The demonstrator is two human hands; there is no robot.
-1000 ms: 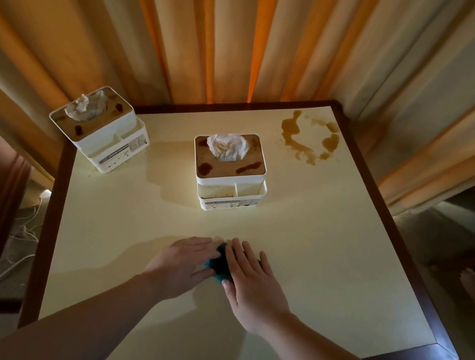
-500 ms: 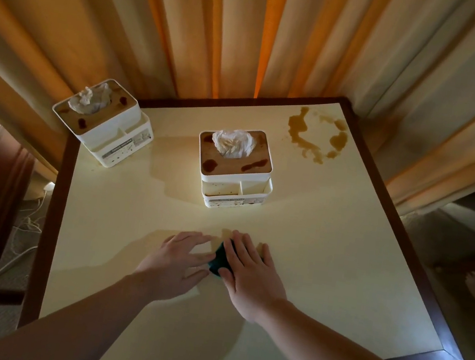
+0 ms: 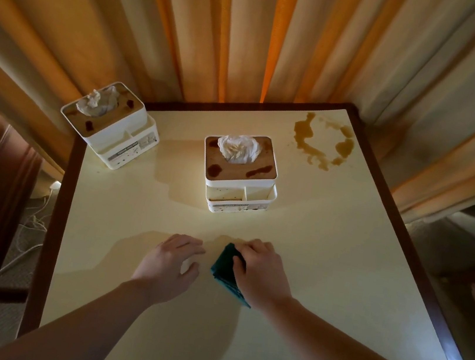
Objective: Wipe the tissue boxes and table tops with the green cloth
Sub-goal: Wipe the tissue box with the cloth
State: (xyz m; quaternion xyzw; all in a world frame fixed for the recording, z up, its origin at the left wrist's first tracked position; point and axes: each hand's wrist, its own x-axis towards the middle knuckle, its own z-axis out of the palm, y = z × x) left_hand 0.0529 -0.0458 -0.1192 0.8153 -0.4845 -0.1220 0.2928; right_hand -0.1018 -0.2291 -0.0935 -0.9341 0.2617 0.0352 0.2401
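Far left corner: a white tissue box point(image 3: 112, 124) sits at an angle on the table edge, close against the curtain point(image 3: 221, 29). Its brown lid carries dark spots and a tuft of tissue stands out of the slot. It looks a light plastic shell that would likely slide or tip under a firm wipe; steadying it by the side walls seems the safer hold.

Left hand point(image 3: 170, 262): resting on the table top point(image 3: 324, 270), fingers loosely curled, holding nothing that I can see.

Centre: a second tissue box point(image 3: 238, 174), square to the viewer, lid stained in two patches, open compartments on its near face. Same judgement applies: light, easily shoved, tissue fragile if wetted.

Just right of the left hand, but apart from it: the green cloth point(image 3: 226, 274), folded, lying on the near-middle of the table. The right hand point(image 3: 262, 271) presses on it with fingers curled over its far edge. The cloth appears soft and limp; gripping the folded bulk rather than a corner should keep it from trailing.

Far right corner: a brown spill point(image 3: 322, 140) in a broken ring, well apart from the cloth. The central box stands partly between the two. The curtain crowds the back edge.
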